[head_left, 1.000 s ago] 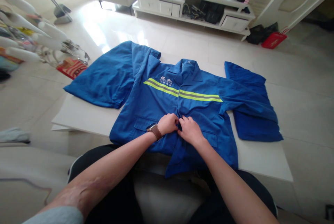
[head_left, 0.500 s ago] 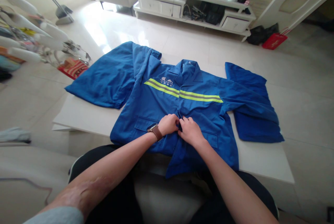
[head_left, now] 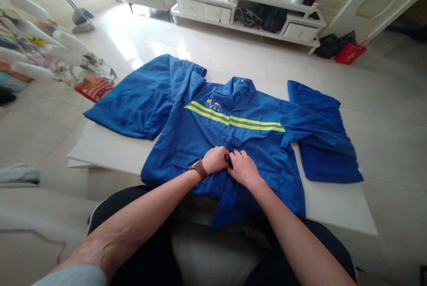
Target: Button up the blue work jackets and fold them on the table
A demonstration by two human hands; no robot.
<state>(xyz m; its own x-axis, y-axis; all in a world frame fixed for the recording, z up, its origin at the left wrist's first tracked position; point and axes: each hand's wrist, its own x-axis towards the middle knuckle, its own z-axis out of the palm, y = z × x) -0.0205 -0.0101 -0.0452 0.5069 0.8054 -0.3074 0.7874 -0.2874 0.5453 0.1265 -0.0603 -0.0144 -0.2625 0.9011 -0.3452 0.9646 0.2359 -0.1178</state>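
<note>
A blue jacket (head_left: pixel 200 137) with a yellow-green and grey stripe across the chest lies front up, its collar away from me. Its front is joined at the stripe and parts below my hands, where the lower corner hangs over the near table edge. My left hand (head_left: pixel 216 159), with a brown-strapped watch (head_left: pixel 199 169) on the wrist, pinches the jacket's front edge. Right beside it my right hand (head_left: pixel 243 167) grips the other side of the front, fingers bent. The fingertips meet at the front opening, and what lies between them is hidden.
The jacket rests on a white table (head_left: pixel 340 203). Folded blue cloth (head_left: pixel 133 97) lies at the left, more blue cloth (head_left: pixel 320 161) under the right sleeve. A rack (head_left: pixel 66 50) stands left, with a red bag (head_left: pixel 96 89). Beyond is a white cabinet (head_left: pixel 203 9).
</note>
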